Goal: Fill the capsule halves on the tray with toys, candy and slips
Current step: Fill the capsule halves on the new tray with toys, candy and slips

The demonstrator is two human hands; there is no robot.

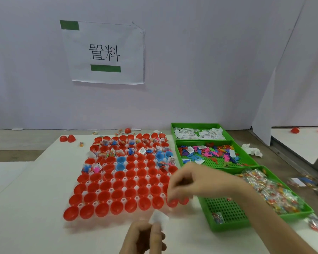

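The capsule halves (117,196) stand mouth-up in a white tray (90,154) on the table, each seated in its own pocket, which should keep it from rolling while things are dropped in. The rows toward 12 o'clock hold toys, candy and paper. The rows toward 6 o'clock are bare red cups, and a few blue halves (120,159) sit among the middle rows — by my reckoning well under half the tray is filled.

The left hand (145,237) is at 6 o'clock, just off the tray's near edge. Its fingers are curled round a small stack of white slips (159,219), held upright, probably as a supply to be dealt out one at a time. The right hand (187,182) hovers over the tray's 4 o'clock corner with its fingers bent downward. It is blurred, and I cannot tell whether it pinches anything.

At 3 o'clock, just beside the tray, three green bins lie in a line: the slip bin (198,133) farthest, the toy bin (215,153) in the middle and the candy bin (264,191) nearest — presumably set close on that side to keep the reaches short.

Two loose red halves (67,138) lie on the table at 11 o'clock. A crumpled tissue (251,150) lies past the bins at 2 o'clock.
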